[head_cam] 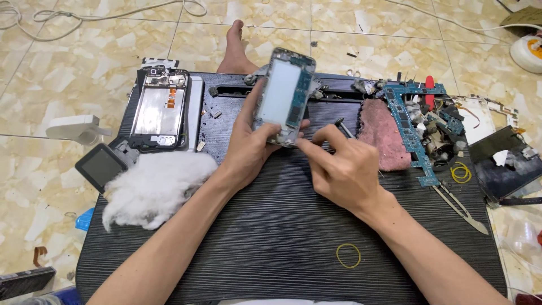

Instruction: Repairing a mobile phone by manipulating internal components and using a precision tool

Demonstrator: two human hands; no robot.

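Silver phone frame point(283, 96) stands upright at centre frame, left hand point(248, 148) clamped round its lower edge; right hand point(339, 166) pinches a screwdriver point(344, 129) just beside it.

On the black ribbed board surface point(271, 237), a white cotton wad point(155, 189) lies at the left, with an opened black phone body point(161, 110) behind it. A pink cloth point(384, 135) lies right of centre, blue circuit boards point(412, 124) further right. A yellow rubber band point(348, 255) lies nearest, front.
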